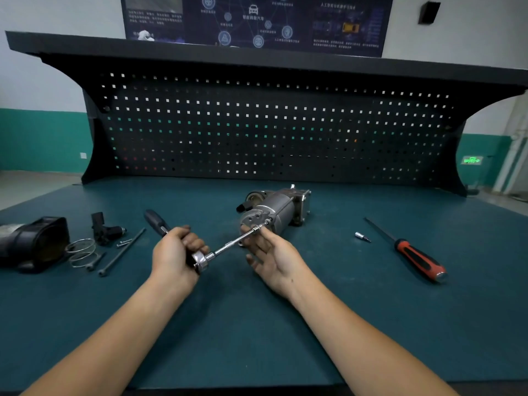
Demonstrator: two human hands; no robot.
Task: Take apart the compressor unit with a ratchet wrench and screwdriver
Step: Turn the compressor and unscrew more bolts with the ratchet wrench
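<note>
Head: chrome ratchet wrench (201,259), cylindrical compressor (281,210)

1. We face a bench topped with a teal mat (85,310).
2. Behind it stands a black pegboard (257,132) with rows of small square holes; we see light and green colour through many of them.
3. A black shelf (200,51) caps the pegboard.
4. The wall (57,12) is white above, with a green band (43,138) below.
5. A dark blue poster (314,21) hangs over the shelf, and a black box (429,12) is mounted to its right.
6. We see a socket (83,155) low on the left and a lit green sign (473,160) low on the right.
7. White pipes (514,144) run up the far right.
8. The floor (28,187) is grey.
</note>
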